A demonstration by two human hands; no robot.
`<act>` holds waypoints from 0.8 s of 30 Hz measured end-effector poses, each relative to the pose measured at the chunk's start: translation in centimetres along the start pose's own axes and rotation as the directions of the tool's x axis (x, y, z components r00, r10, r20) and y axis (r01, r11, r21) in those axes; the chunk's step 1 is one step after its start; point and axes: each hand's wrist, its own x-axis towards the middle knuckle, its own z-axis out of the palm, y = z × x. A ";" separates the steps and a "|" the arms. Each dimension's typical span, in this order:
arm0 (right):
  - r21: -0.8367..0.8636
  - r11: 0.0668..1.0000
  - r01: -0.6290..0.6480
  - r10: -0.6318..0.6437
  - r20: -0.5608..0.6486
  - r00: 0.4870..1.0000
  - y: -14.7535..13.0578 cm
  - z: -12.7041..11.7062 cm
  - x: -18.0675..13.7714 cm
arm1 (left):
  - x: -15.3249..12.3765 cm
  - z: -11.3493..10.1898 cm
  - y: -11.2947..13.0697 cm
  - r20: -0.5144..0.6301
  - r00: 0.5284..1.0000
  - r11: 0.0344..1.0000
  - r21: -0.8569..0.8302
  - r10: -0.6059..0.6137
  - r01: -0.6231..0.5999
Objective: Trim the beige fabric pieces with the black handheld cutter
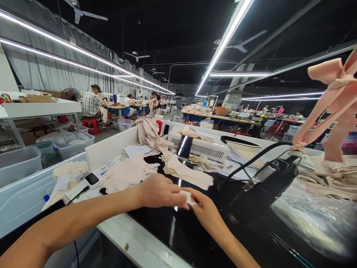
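Over the glossy black work surface (192, 234), my left hand (160, 191) and my right hand (206, 208) meet at a small white piece (189, 198). Both hands are closed on it with fingertips pinched; whether it is cloth or paper I cannot tell. Just beyond my left hand lies a spread of pale beige fabric pieces (122, 173). A layered stack of beige fabric (189, 173) rests beyond both hands. Behind it a dark phone (185, 147) leans against a white vented box (208, 147).
To the right stands a black device (264, 182) with a cable, pink straps (315, 123) tied above it. Clear plastic bags (312, 223) and tweezers (290, 249) lie at the lower right. A bin (22, 197) stands left. Co-workers sit at sewing tables behind.
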 end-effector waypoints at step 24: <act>-0.638 0.729 0.248 -0.285 0.045 0.957 4.0 0.8 -1.9 | -2.8 6.9 1.9 0.135 0.988 0.971 0.216 0.075 -0.103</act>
